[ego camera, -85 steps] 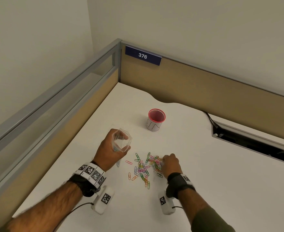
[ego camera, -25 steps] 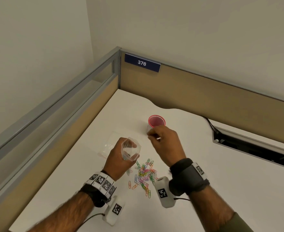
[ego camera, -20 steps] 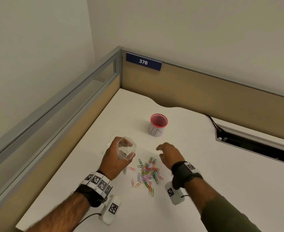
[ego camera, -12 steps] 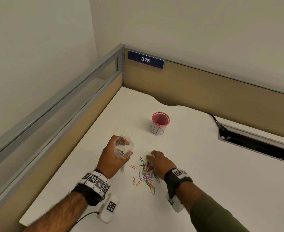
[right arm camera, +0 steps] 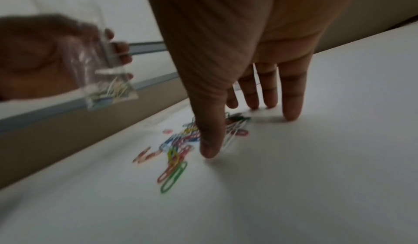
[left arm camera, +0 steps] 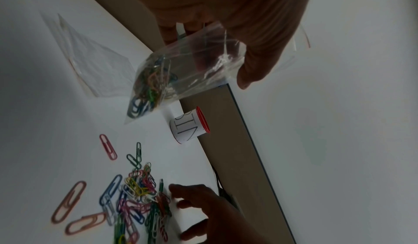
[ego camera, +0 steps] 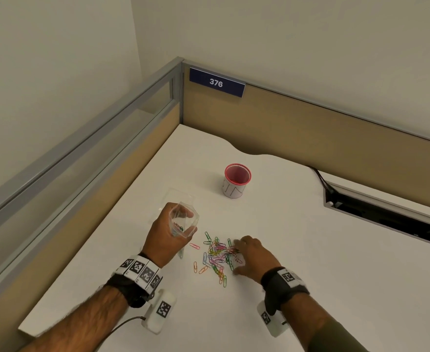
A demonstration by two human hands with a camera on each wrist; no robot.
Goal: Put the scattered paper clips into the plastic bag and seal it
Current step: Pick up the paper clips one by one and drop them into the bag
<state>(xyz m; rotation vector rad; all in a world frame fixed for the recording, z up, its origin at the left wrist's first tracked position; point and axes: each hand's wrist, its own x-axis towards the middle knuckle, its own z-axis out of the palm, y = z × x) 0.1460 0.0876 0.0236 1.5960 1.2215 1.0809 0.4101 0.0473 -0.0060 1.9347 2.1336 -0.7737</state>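
We see the left hand (ego camera: 168, 235) raised above the white table (ego camera: 310, 275), its grip curled round a clear plastic bag (left arm camera: 187, 69) whose mouth gapes upward; a clump of coloured clips already lies in the bag's lower corner. The loose paper clips (ego camera: 217, 257) lie in a tangled heap on the table at about four o'clock from that hand, with a few strays, pink and orange, at the heap's nine and seven o'clock edges. The right hand (ego camera: 253, 257) sits at the heap's three o'clock side, fingers (right arm camera: 291, 94) spread and nearly straight, tips down on the table and clips; its grip holds nothing we can make out. A red-rimmed white cup (ego camera: 236, 180) stands upright at twelve o'clock from the heap, well apart. A second flat clear bag (left arm camera: 95, 58) lies on the table beyond the left hand.
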